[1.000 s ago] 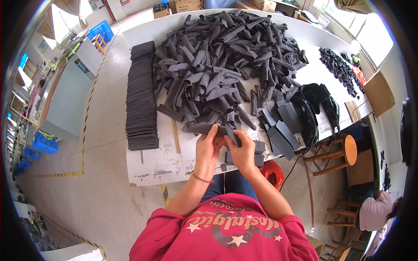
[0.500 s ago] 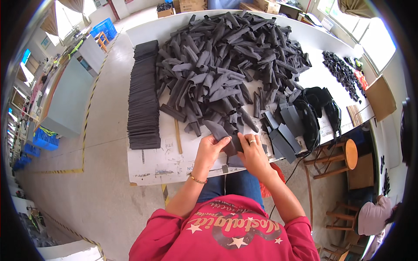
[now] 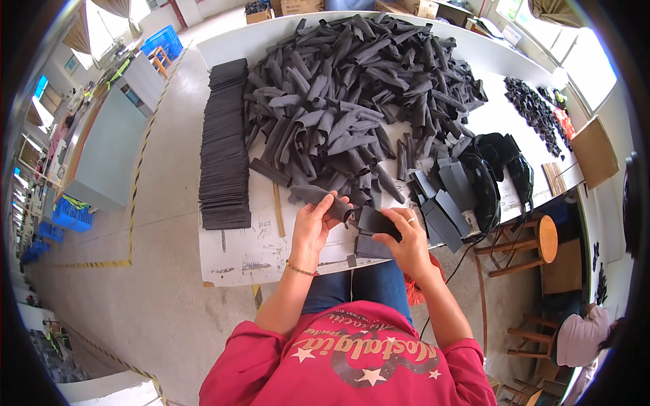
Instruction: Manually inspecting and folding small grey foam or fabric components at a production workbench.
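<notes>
My left hand [image 3: 317, 222] is closed on a dark grey curled fabric piece [image 3: 336, 208], its rolled end near my fingertips. A short gap away, my right hand [image 3: 405, 235] grips a flat, stiff-looking black panel [image 3: 372, 220] between thumb and fingers. Under that panel, at the table's front edge, lies a flat dark grey piece [image 3: 370, 247]. Just beyond both hands rises a big pile of curled dark grey fabric pieces [image 3: 332, 128]. Loose flat dark panels [image 3: 443, 210] lie to the right of my right hand.
A long row of tightly stacked dark pieces [image 3: 225, 149] runs along the white table's [image 3: 237, 260] left side. A wooden strip [image 3: 278, 210] lies beside it. Black glossy bundles [image 3: 484, 176] with cables sit at right. A wooden stool [image 3: 545, 240] stands beyond; another person [image 3: 581, 338] is lower right.
My hands have moved apart. The left one has shifted left with the curled fabric piece, while the right keeps the black panel. More of the flat piece beneath now shows.
</notes>
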The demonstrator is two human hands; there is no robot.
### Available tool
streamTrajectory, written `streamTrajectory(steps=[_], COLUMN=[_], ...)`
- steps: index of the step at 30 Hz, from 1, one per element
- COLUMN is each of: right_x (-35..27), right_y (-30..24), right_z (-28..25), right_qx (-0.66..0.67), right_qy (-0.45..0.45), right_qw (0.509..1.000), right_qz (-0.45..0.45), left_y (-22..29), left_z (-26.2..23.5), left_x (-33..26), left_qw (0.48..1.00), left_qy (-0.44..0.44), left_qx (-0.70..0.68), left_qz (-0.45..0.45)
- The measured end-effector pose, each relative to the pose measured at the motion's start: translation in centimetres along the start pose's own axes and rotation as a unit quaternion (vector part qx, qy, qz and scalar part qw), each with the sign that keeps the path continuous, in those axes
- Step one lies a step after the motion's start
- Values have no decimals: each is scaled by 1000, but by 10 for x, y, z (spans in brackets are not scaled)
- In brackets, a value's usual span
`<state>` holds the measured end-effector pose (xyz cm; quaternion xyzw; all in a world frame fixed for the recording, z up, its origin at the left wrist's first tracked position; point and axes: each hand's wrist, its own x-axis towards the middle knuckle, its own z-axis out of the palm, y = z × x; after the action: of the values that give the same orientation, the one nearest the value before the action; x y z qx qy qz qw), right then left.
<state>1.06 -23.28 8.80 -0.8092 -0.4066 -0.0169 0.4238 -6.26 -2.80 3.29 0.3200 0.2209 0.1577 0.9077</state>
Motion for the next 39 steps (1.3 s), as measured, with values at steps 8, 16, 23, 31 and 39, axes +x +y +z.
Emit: streamTrajectory(steps=[8, 16, 23, 31, 39], right_x=[-1, 2, 7, 3, -1], right_y=[-8, -7, -20, -38, -19], right_z=[14, 17, 27, 38, 35], right_qx=[11, -76, -116, -80, -29], right_qy=[25, 78, 94, 59, -14], right_qw=[998, 988, 983, 993, 996], right_qz=[-49, -105, -106, -64, -83], left_y=[-2, 0, -9, -17, -41], left_z=[9, 15, 31, 33, 36], left_x=[-2, -11, -22, -17, -22], left_qw=[999, 997, 998, 986, 983], left_qy=[-14, -60, -47, -132, -142], left_qx=[-11, -24, 36, -75, -88], left_qz=[-27, -49, 5, 67, 69])
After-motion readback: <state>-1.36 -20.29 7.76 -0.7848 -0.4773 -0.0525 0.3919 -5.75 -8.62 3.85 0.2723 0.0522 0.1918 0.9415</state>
